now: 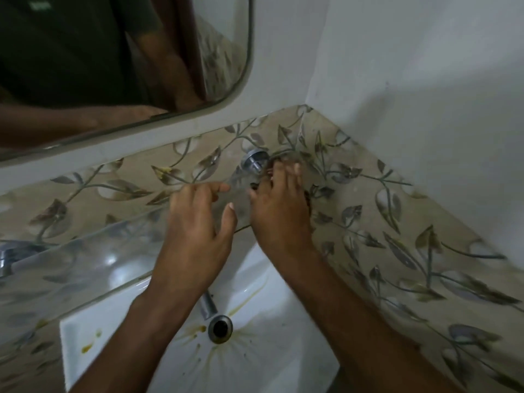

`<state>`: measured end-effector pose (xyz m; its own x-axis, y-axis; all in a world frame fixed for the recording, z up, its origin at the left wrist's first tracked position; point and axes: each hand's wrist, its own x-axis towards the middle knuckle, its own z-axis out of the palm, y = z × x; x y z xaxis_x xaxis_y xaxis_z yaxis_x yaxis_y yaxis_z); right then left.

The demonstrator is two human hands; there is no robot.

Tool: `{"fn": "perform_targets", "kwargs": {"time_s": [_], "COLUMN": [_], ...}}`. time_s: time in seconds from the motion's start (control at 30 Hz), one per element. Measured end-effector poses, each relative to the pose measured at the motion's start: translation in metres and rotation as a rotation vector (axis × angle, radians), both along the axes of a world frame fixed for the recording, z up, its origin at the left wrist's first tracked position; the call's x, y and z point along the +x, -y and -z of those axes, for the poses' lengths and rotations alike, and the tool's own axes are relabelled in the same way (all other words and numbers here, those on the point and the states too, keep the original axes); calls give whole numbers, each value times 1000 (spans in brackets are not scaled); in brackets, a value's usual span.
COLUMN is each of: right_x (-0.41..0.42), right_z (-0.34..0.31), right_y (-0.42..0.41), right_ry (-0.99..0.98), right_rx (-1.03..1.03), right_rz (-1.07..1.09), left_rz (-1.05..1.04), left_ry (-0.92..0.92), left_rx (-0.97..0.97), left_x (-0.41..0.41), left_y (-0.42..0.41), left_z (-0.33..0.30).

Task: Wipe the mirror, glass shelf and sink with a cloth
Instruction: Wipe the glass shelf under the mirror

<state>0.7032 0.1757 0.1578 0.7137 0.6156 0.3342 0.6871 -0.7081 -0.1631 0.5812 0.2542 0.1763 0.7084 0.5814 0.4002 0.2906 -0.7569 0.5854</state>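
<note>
At the far left the mirror (85,66) is seen above everything, with the glass shelf (85,251) mounted just below it along the leaf-pattern tiles (397,222). The shelf is clear glass, a bit smeary, and the tap (8,259) is glimpsed through it. Below it the white sink (269,358) is streaked with yellow-brown stains around the drain (220,328).

The left hand (195,231) is rested on the shelf's right end, fingers relaxed and nothing gripped. The right hand (279,205) is pressed down flat by the chrome bracket (255,161), with a dark brownish cloth (307,198) apparently trapped under it; only scraps of it are seen, so the grip can't really be told.

The corner by the bracket is probably being wiped. For a good job, the shelf should be steadied with the left hand, light pressure used, and the strokes worked right up round the bracket.
</note>
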Motion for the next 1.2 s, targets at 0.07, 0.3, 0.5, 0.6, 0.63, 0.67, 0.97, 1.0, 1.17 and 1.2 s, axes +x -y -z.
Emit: {"fn": "perform_targets", "kwargs": {"time_s": [0.07,0.3,0.5,0.6,0.63,0.67,0.97,1.0,1.17,1.2], "right_x": [5,25,-42,-20,-12,-8,-127,-129,-109,-112], "right_z": [-2,-9,11,7,4,3,3,2,0,0], "right_y": [3,4,-13,-14,-16,-20,-70,-71,-67,-67], "right_ry": [47,70,-135,-192,-221,-244,-245,-262,-371,-344], "right_rx": [-28,-101,133,204,225,219,114,120,196,190], "right_rz": [-5,141,-321,-289,-218,-155,-569,-611,-468,-441], "left_rz": [22,25,-99,-163,-194,-228,-426,-427,-436,-440], "left_ry": [-1,-9,77,72,67,58,-1,-2,-14,-15], "left_rx": [3,-1,-24,-26,-23,-21,14,31,41,48], "left_x": [6,9,-23,-48,-57,-67,-132,-136,-149,-152], "left_y": [2,6,-12,-28,-34,-40,-61,-61,-62,-62], "left_z": [0,-1,2,2,4,6,15,15,13,13]}}
